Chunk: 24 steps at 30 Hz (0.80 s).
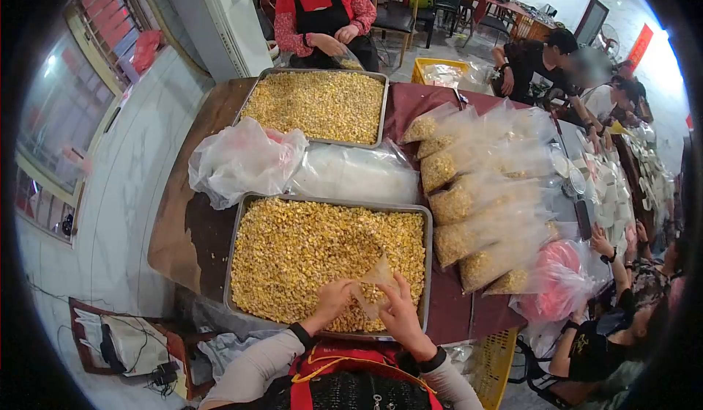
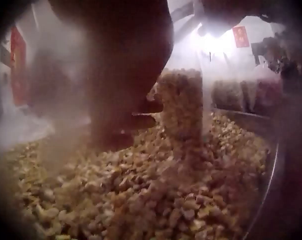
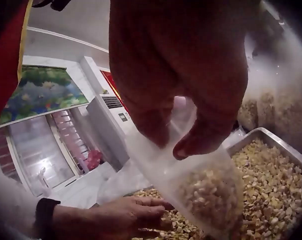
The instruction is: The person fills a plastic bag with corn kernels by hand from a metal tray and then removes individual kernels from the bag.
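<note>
A metal tray (image 1: 331, 202) heaped with yellow corn kernels (image 1: 293, 256) sits in front of me. My right hand (image 1: 399, 309) pinches the rim of a small clear plastic bag (image 1: 377, 278) and holds it up over the tray's near edge. In the right wrist view the bag (image 3: 206, 195) hangs below my right hand (image 3: 191, 75), partly filled with kernels. My left hand (image 1: 333, 296) lies just left of the bag. Its fingers (image 3: 141, 212) rest loosely on the kernels and grip nothing. The left wrist view shows the hand (image 2: 121, 75) blurred, with the bag (image 2: 181, 105) beside it.
A second corn tray (image 1: 384, 109) lies farther back, with white plastic bags (image 1: 245, 157) between the trays. Several filled corn bags (image 1: 476, 212) are stacked to the right, by a pink bag (image 1: 560, 278). A person in a black apron (image 1: 322, 14) stands opposite. Other people sit at right.
</note>
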Available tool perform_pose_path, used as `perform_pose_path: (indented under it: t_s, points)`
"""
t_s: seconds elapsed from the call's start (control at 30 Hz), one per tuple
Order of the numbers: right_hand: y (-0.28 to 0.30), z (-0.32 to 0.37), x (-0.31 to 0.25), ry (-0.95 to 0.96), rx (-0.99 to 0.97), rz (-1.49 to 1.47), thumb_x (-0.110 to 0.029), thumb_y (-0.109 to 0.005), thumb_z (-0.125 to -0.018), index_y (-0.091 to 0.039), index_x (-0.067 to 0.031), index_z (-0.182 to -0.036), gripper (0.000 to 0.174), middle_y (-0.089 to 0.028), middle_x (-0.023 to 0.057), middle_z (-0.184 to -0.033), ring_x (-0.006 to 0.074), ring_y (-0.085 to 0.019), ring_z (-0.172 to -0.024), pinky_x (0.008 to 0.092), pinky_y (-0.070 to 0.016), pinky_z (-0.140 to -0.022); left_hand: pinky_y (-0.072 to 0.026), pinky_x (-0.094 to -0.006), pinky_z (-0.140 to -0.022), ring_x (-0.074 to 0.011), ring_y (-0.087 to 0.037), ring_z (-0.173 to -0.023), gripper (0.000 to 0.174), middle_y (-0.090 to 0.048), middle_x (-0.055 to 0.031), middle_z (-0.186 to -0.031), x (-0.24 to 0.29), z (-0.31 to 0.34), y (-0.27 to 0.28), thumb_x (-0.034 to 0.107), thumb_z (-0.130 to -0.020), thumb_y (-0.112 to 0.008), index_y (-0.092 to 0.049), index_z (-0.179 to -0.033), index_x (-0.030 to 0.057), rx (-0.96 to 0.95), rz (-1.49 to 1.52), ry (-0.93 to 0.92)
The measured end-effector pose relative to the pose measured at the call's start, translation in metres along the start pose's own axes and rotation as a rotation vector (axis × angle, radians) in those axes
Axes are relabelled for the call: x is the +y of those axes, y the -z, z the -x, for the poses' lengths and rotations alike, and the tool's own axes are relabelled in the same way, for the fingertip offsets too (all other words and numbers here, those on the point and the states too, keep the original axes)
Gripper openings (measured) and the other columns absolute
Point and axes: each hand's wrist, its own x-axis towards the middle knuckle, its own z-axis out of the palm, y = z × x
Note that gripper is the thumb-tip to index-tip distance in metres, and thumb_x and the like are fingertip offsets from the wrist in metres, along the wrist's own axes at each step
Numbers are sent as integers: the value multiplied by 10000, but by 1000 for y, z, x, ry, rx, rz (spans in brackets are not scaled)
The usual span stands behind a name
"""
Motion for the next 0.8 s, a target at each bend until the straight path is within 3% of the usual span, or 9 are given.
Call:
perform_pose_path:
  t_s: [0.03, 0.13, 0.17, 0.23, 0.27, 0.4, 0.57, 0.7, 0.8]
  points:
    - [-3, 7, 3, 33, 27, 23, 53, -508, -716, -499, -98, -1186, 494, -245, 234, -1346, 204, -559, -748, 265, -452, -638, -434, -364, -754, -280, -571, -868, 267, -605, -107, -949, 1, 7, 1, 200, -847, -465, -584, -1045, 65, -45, 200, 182]
    - [-5, 17, 4, -64, -32, -73, 48, -518, -712, -498, -98, -1187, 498, -252, 232, -1345, 203, -567, -763, 267, -459, -651, -461, -326, -660, -264, -590, -760, 249, -613, -132, -849, 5, 14, 7, 201, -856, -460, -598, -970, 28, 44, 146, 273]
    - [-5, 21, 2, -65, -31, -76, 48, -518, -712, -498, -98, -1187, 498, -252, 232, -1345, 203, -567, -763, 267, -459, -651, -461, -326, -660, -264, -590, -760, 249, -613, -132, -849, -1, 18, 5, 201, -856, -460, -598, -970, 28, 42, 142, 274]
    - [-4, 22, -2, 6, -34, -55, 35, -525, -717, -496, -96, -1188, 489, -265, 231, -1340, 205, -571, -776, 273, -464, -663, -458, -325, -664, -237, -592, -746, 237, -613, -131, -803, -15, 14, -2, 181, -849, -467, -596, -967, 20, 236, 72, -4]
    - [-5, 25, -2, 7, -48, -67, 24, -528, -722, -495, -98, -1190, 485, -277, 215, -1339, 212, -572, -801, 273, -464, -686, -458, -341, -670, -270, -587, -761, 226, -604, -143, -828, -16, 15, -1, 171, -830, -499, -593, -963, 14, 169, 93, 143]
    - [-8, 33, -3, 84, 6, -111, 17, -524, -733, -488, -74, -1193, 470, -286, 195, -1342, 184, -559, -749, 273, -460, -691, -446, -366, -730, -309, -565, -843, 219, -585, -163, -880, -17, 24, 3, 151, -801, -525, -590, -966, 23, 89, -28, 217]
    - [-11, 21, 9, -48, 74, -259, 28, -501, -735, -477, -3, -1194, 461, -405, 144, -1280, 145, -530, -774, 236, -432, -655, -411, -399, -827, -331, -512, -962, 225, -563, -154, -984, -69, 21, 4, 122, -766, -505, -597, -959, 49, 224, -282, -139]
    - [-7, 10, 2, -94, 160, -319, 33, -507, -719, -497, -9, -1187, 469, -467, 116, -1232, 95, -482, -672, 224, -420, -624, -413, -389, -826, -320, -503, -968, 246, -543, -151, -1022, -65, 30, 33, 105, -751, -505, -593, -977, 62, 15, -267, -135]
    - [-15, 5, -6, -185, 190, -373, 34, -521, -710, -506, -17, -1187, 480, -482, 95, -1221, 82, -483, -685, 218, -423, -624, -405, -406, -813, -324, -500, -943, 255, -534, -139, -1032, -64, 27, 52, 126, -756, -516, -588, -997, 88, 31, -469, -258]
